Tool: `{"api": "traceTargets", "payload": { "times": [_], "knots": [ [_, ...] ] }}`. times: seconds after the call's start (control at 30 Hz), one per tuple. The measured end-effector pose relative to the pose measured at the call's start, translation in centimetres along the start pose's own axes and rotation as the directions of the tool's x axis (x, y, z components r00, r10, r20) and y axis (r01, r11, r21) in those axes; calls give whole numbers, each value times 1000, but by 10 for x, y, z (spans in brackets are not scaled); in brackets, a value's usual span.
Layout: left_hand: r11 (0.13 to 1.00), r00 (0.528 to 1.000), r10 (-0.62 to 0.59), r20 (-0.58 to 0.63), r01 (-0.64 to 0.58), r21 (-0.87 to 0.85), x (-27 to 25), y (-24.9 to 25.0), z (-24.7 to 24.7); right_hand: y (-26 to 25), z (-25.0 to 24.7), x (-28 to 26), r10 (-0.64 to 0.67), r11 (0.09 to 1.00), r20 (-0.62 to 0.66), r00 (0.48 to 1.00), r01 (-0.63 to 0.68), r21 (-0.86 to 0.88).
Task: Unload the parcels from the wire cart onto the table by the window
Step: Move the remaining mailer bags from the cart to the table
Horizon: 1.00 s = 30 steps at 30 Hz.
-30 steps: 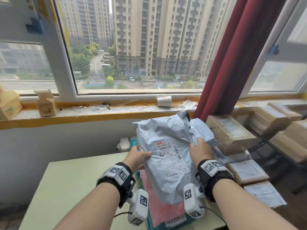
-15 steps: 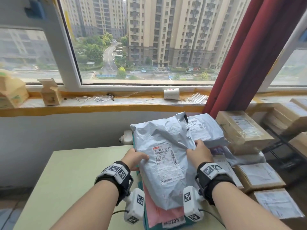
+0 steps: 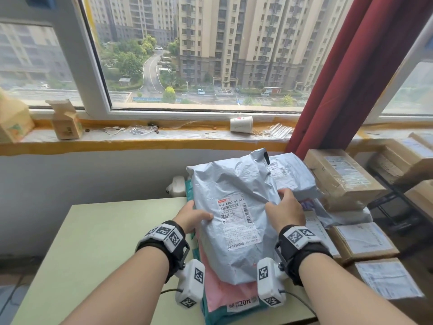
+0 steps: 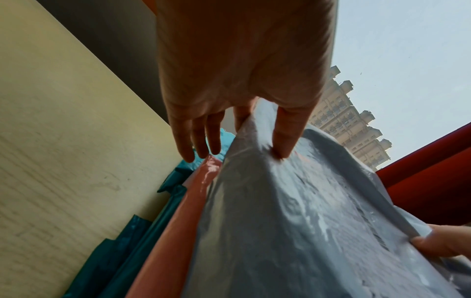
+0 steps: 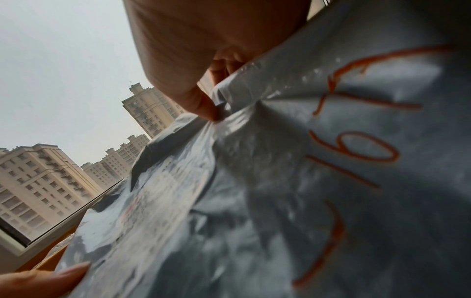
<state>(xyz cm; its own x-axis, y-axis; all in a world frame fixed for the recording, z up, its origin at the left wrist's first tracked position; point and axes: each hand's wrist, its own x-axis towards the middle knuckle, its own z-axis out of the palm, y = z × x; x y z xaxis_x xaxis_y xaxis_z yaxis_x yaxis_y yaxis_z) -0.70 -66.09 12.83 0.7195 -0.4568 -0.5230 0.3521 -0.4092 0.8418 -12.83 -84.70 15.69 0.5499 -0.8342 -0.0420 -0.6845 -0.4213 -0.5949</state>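
The grey poly-mailer parcel (image 3: 236, 221) is held by its two long edges, label side up, so that the soft bag stays flat and does not fold.

Left hand (image 3: 192, 216): the thumb lies on top of the parcel's left edge and at least one finger goes under it, pinching the film. The other fingers (image 4: 198, 139) are straight and spread, pointing down beside the edge.

Right hand (image 3: 284, 211): the thumb and curled fingers pinch a fold of film on the right edge. The film puckers at the thumb tip, which suggests a firm pull.

Between the two sets of fingers the parcel rests on a pink mailer (image 3: 225, 294) and a teal mailer (image 4: 122, 248), stacked on the right part of the worktop (image 3: 93, 254). Contact appears complete at the near end. Judgement: the parcel is being set onto the stack, and release is the likely next step.

Beyond the right fingers, brown boxes (image 3: 339, 179) are stacked.
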Motion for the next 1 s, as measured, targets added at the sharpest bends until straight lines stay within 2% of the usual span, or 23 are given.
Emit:
{"api": "traceTargets", "payload": {
  "times": [0.1, 0.3, 0.57, 0.67, 0.83, 1.0],
  "knots": [
    [999, 999, 40, -19, -39, 37, 0, 1, -1, 1, -3, 3, 10, 1000, -57, 998, -9, 5],
    [998, 1000, -7, -22, 9, 65, -3, 1, 6, 8, 5, 5, 48, 998, 52, 997, -46, -45],
    [998, 999, -50, -7, 50, 28, 3, -6, 1, 0, 9, 2, 25, 994, -70, 997, -32, -102],
    [994, 996, -88, -11, 89, 59, 5, -7, -6, -5, 9, 4, 7, 997, -86, 996, -14, -82],
    [995, 997, -79, -2, 78, 55, 11, -7, -14, -13, 4, 0, -15, 996, -99, 995, 6, -89],
    [997, 998, -66, -1, 66, 47, -10, 5, -18, -23, -2, -5, -53, 996, -103, 993, 45, -77]
  ]
}}
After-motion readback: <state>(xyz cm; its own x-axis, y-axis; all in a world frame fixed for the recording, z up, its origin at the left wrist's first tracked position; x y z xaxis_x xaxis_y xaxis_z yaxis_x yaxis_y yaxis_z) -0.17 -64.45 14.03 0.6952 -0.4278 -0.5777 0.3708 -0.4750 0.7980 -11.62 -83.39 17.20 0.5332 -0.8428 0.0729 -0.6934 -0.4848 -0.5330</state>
